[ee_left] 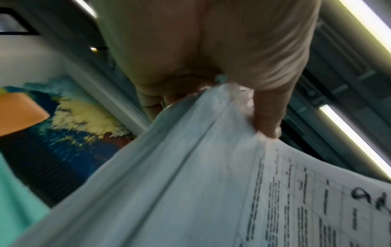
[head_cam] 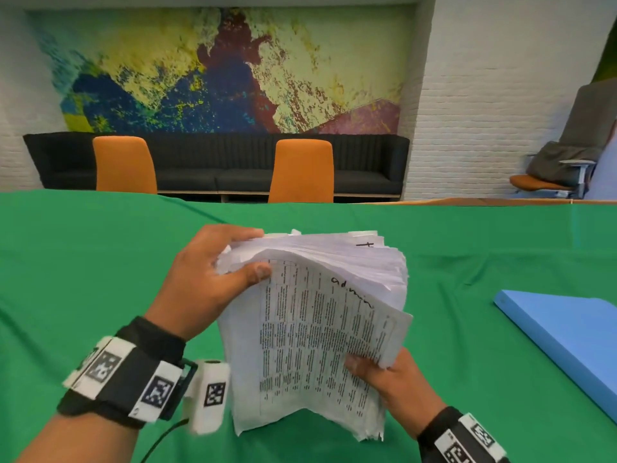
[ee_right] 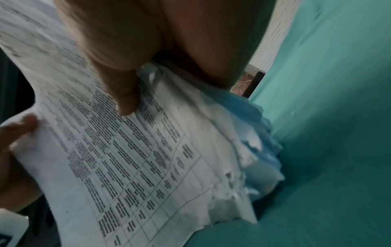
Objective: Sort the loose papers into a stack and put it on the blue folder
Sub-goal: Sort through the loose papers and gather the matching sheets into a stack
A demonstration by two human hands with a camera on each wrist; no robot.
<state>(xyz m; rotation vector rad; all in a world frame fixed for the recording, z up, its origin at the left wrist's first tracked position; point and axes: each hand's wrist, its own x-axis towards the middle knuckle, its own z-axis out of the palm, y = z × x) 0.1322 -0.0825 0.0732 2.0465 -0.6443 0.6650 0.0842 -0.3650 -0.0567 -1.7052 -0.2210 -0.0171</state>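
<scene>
Both wrists wear black bands with white blocks printed in black-and-white square codes; the left wrist band [head_cam: 127,372] sits lowest in the head view, with a dark cable trailing from it. Handwriting in black marker on the top sheet of the paper stack [head_cam: 314,329] reads "admin"; below it runs a printed table of small text, too fine to read. A second marker stroke shows on a sheet farther back, near the far edge, but only a cross shape can be made out. The left hand [head_cam: 207,282] grips the far left corner of the stack, thumb pressed on the top sheet and fingers curled over the far edge, so the sheets fan and bend there. The right hand [head_cam: 384,372] pinches the near right edge, thumb on the printed face and the other fingers underneath, hidden by the paper. In the right wrist view the thumb [ee_right: 125,93] lies across the table's lines, and the sheet edges below look ragged and uneven. The stack stands tilted, its near edge resting on the green cloth [head_cam: 83,262] that covers the table. A blue folder [head_cam: 567,335] lies closed and flat on the cloth to the right, well apart from the papers. Two orange chairs [head_cam: 302,170] stand beyond the table before a dark sofa [head_cam: 217,162] and a painted wall.
</scene>
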